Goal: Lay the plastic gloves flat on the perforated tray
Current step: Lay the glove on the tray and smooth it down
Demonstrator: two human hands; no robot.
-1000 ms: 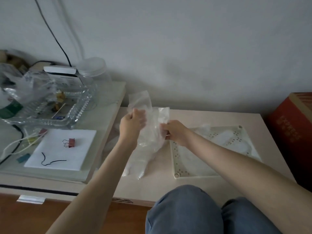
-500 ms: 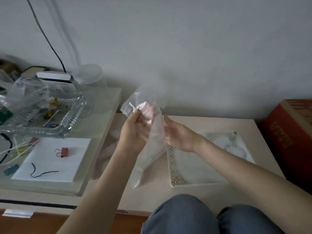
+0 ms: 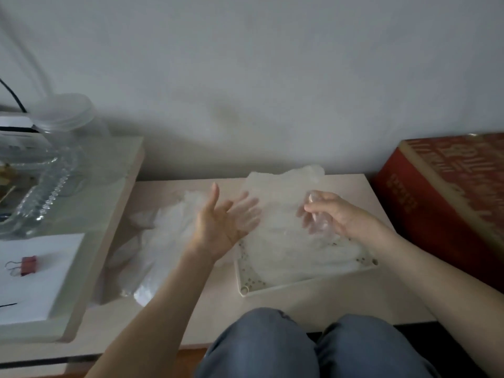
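Note:
A clear plastic glove point(image 3: 278, 211) is held up over the white perforated tray point(image 3: 246, 286), its cuff edge raised toward the wall. My right hand point(image 3: 331, 214) pinches the glove's crumpled right side. My left hand point(image 3: 222, 223) is palm up with fingers spread, its fingertips behind or against the glove's left edge. More thin plastic gloves lie in the tray under the held one. A loose heap of plastic gloves point(image 3: 152, 249) lies on the low table to the left of the tray.
A red cardboard box point(image 3: 447, 197) stands right of the low table. On the left, a raised shelf carries a glass dish point(image 3: 41, 197), a clear jar point(image 3: 73, 124) and a white sheet with a red binder clip point(image 3: 26, 266). My knees in jeans point(image 3: 300, 347) sit at the table's front edge.
The glove has moved right from in front of me to over the tray and spread wider. My left hand let go and opened; my right hand took hold of the glove.

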